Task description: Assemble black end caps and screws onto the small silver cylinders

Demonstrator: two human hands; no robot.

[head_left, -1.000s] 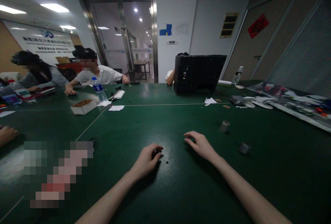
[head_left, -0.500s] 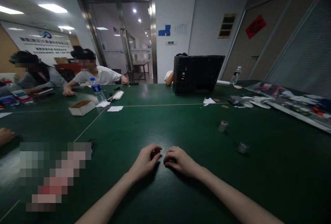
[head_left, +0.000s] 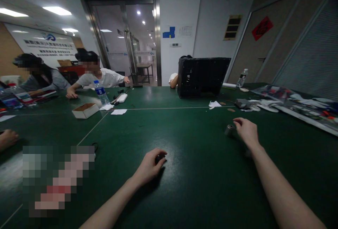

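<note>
My left hand [head_left: 149, 165] rests on the green table [head_left: 185, 186], its fingertips closed on a small dark part [head_left: 160, 158]. My right hand [head_left: 246, 131] is stretched out to the right, fingers curled, right beside a small metal cylinder [head_left: 229, 130] that stands on the table. I cannot see whether the fingers touch the cylinder or hold anything. A second metal cylinder [head_left: 247, 153] is mostly hidden behind my right wrist.
A black computer case [head_left: 202, 75] stands at the far side, with a white paper scrap [head_left: 214, 104] before it. Papers and packaging [head_left: 295, 105] lie at the right. A cardboard box [head_left: 85, 110] and a water bottle [head_left: 101, 92] stand at the left, where other people sit.
My right hand came in next to my left hand, then swung out right to the metal cylinder. The tiny part that lay beside my left hand is gone from the table.
</note>
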